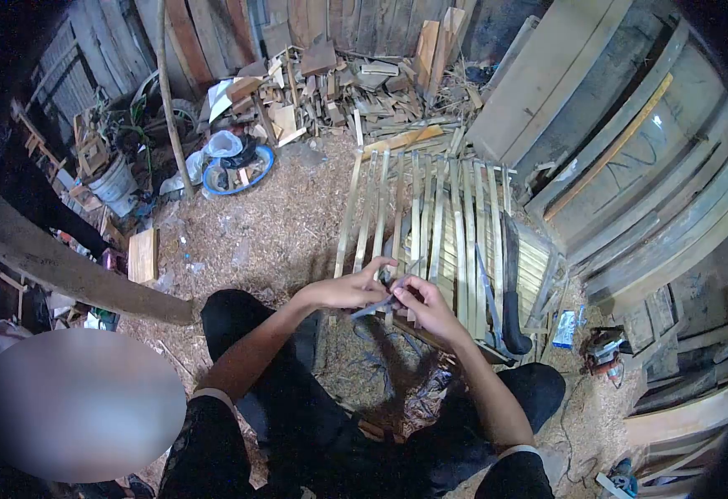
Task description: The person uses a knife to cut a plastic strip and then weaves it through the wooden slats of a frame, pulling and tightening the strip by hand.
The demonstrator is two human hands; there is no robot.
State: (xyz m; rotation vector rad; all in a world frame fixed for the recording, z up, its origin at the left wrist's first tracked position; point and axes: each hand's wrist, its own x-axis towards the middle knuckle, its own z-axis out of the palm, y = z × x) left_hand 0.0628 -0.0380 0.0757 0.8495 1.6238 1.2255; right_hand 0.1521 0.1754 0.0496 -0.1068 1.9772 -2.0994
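Above my knees, my left hand (pixel 349 289) and my right hand (pixel 429 308) are close together with fingers pinched. A thin grey strip (pixel 370 311) runs between them, its flat end sticking out below my left fingers; I cannot tell its material. Just beyond and beneath the hands lies a row of narrow wooden slats (pixel 437 220), set side by side with gaps. On the right of the slats rests a long dark tool with a curved black handle (pixel 513 323). Beside it is a narrow grey blade-like piece (pixel 488 287).
Wood offcuts (pixel 356 96) are heaped by the back wall. A blue basin (pixel 239 176) and a white bucket (pixel 114 190) stand at left. Boards (pixel 547 79) lean at right, above a power tool (pixel 605 353). Another person, blurred (pixel 81 406), is at lower left. Shavings cover the floor.
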